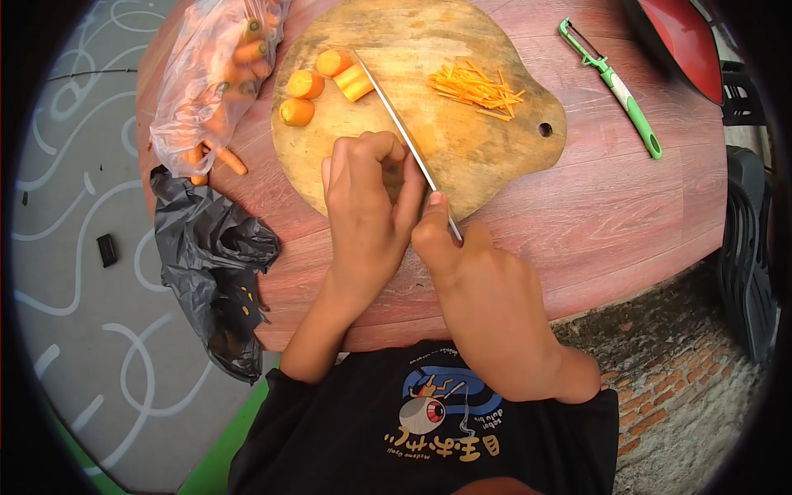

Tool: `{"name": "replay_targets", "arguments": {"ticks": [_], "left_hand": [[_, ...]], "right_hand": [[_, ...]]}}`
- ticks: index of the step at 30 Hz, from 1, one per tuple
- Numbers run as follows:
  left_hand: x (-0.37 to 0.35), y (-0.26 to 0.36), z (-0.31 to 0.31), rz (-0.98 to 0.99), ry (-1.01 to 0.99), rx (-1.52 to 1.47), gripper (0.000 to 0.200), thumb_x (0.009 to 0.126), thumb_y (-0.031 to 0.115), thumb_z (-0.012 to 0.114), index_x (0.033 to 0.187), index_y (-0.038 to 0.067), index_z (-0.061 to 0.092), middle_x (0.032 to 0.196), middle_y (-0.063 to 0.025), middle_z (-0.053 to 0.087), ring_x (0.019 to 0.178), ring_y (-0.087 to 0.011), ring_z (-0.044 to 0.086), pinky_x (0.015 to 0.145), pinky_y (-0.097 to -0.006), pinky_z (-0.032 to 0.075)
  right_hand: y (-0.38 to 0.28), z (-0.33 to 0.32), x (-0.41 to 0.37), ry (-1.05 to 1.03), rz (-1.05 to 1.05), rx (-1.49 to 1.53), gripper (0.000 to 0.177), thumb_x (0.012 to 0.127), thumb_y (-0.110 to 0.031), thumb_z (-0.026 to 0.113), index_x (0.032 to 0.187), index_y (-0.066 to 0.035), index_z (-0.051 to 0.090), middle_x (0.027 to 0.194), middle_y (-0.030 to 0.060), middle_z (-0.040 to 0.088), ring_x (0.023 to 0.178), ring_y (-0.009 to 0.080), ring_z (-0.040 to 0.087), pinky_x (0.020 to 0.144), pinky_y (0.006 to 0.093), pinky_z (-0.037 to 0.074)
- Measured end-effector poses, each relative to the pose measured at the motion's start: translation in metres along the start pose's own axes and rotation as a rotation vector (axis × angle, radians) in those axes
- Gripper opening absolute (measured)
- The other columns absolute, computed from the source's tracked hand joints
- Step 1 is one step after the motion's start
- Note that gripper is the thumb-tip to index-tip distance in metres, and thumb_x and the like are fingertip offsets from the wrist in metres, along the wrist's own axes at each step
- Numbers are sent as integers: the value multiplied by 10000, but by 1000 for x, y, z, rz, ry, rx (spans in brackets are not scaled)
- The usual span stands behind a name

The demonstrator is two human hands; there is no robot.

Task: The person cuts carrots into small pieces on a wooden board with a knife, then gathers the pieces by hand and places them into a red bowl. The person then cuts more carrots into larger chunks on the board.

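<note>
My right hand (495,297) grips the knife (398,118), its handle hidden in my fist. The long, thin blade slants up and left across the round wooden cutting board (462,45). My left hand (363,186) is closed beside the blade's left face, fingers curled and thumb and index tips close together at the blade. What they hold, if anything, is hidden. Left of the blade's tip lie cut carrot slabs (355,83) and several carrot chunks (306,84). A small pile of carrot matchsticks (476,87) sits on the board's right part.
A clear plastic bag of carrots (219,78) stands at the left, with a crumpled black plastic bag (210,256) below it at the table's edge. On the reddish wooden table (610,214), a green peeler (615,82) lies right of the board. A red pan (685,41) is at upper right.
</note>
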State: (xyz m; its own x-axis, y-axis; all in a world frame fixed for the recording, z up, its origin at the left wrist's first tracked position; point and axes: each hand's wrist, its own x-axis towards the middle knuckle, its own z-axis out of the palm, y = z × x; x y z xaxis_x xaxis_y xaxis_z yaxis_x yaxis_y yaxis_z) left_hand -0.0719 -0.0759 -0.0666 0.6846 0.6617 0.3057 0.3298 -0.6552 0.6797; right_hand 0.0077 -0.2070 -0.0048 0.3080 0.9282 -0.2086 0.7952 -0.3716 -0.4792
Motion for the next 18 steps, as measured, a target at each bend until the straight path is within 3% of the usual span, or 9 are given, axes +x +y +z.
{"name": "replay_targets", "arguments": {"ticks": [6, 18], "left_hand": [[-1, -1, -2, -45, -22, -45, 413, 722, -4, 770, 1065, 47, 545, 927, -100, 576, 842, -286, 538, 777, -410, 381], [-3, -8, 0, -72, -18, -32, 378, 767, 25, 744, 1081, 43, 536, 921, -97, 557, 838, -279, 533, 803, -411, 392]], "right_hand": [[-11, 4, 9, 63, 16, -163, 451, 953, -84, 588, 1384, -78, 455, 744, 144, 577, 535, 283, 669, 449, 375, 536], [-15, 10, 22, 90, 63, -40, 282, 974, -79, 551, 1247, -131, 503, 743, 174, 590, 580, 320, 687, 473, 412, 546]]}}
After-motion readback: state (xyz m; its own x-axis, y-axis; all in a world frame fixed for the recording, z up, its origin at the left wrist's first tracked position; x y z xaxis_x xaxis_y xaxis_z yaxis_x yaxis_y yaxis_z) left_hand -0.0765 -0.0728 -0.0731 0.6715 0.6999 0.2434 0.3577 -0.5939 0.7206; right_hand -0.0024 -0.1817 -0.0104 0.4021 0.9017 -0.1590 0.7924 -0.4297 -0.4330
